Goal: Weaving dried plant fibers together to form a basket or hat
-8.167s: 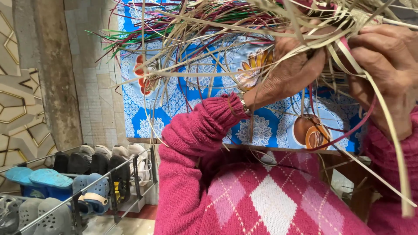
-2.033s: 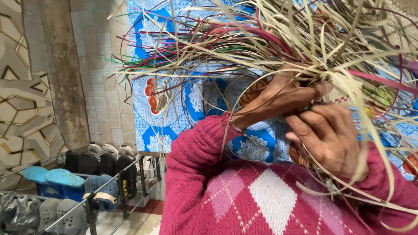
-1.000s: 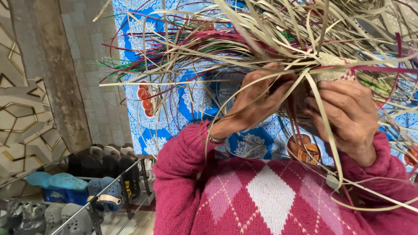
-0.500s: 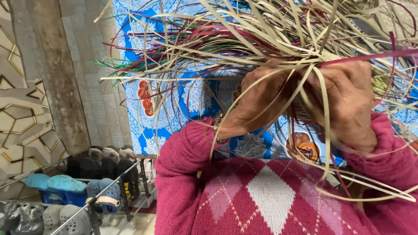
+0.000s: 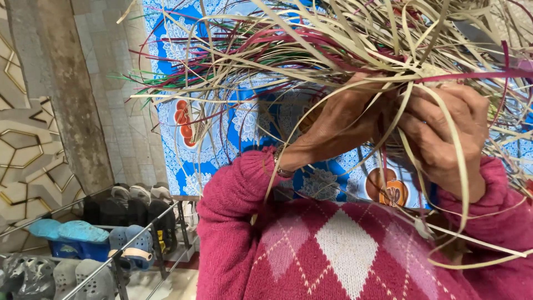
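Left hand [image 5: 338, 130] and right hand [image 5: 444, 136], both curled shut on the core of a bundle of straw strips [image 5: 333, 44], held raised before the patterned blue cloth [image 5: 244, 116]. Judged step: weaving the centre; next move needs one strip isolated. Shoe rack [image 5: 127, 239] lower left; no labels legible.

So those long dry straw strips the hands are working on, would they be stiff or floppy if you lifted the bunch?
Probably springy rather than limp: the straw strips fan outward and hold long arcs. Likely light for its bulk, since the left hand and right hand hold the whole bundle up in the air. The thin strips may kink or snag, as they cross in a tangle.
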